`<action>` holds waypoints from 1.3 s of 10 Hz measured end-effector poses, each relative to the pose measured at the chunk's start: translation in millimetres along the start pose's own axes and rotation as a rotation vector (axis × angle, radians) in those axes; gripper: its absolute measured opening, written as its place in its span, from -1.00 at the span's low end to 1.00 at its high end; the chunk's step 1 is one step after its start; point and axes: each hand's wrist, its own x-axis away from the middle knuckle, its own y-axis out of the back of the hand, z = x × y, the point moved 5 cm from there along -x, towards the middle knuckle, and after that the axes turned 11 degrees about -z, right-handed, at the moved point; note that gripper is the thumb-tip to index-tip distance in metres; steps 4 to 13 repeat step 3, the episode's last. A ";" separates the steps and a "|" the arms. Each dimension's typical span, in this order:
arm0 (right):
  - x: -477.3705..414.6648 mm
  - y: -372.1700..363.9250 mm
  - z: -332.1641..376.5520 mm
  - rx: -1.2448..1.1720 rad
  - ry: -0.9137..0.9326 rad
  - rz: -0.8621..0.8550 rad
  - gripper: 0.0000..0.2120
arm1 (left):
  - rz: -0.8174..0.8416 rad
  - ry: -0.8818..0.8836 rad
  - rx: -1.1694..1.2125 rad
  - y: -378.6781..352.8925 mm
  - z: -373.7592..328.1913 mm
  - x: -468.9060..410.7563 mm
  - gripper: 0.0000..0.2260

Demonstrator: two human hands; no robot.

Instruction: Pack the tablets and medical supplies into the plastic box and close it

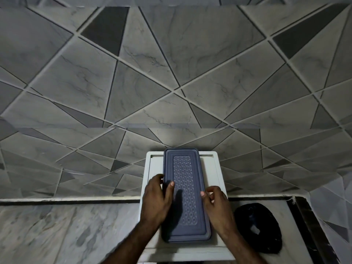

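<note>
Head view: plastic box (185, 195) lies on a white tray (211, 162), which sits on the marble table (57, 231). Box is long and narrow; its long axis runs straight away from the person toward the tiled wall (171, 63), near short end close to the tray's front edge, far short end at the tray's back rim. Blue-grey lid (185, 206) is on top, flat, patterned centre panel facing up. Contents not visible.

Left hand (156, 199): grip wrapped over the box's left long edge, thumb on the lid, fingers curled down the side. Right hand (217, 204): thumb tip touching the right long edge of the lid; fingers loosely curled, whether they press the side I cannot tell.

Black bag (261, 229) lies on the table just right of the tray, apart from the box.
</note>
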 end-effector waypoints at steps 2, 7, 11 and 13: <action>-43.4 46.3 53.5 -0.100 0.162 -0.133 -0.77 | -0.104 -0.330 0.056 48.7 -78.2 -54.6 -0.48; -56.3 82.2 98.1 -0.210 0.264 -0.217 -0.76 | -0.224 -0.485 0.120 82.7 -125.3 -73.7 -0.48; -56.3 82.2 98.1 -0.210 0.264 -0.217 -0.76 | -0.224 -0.485 0.120 82.7 -125.3 -73.7 -0.48; -56.3 82.2 98.1 -0.210 0.264 -0.217 -0.76 | -0.224 -0.485 0.120 82.7 -125.3 -73.7 -0.48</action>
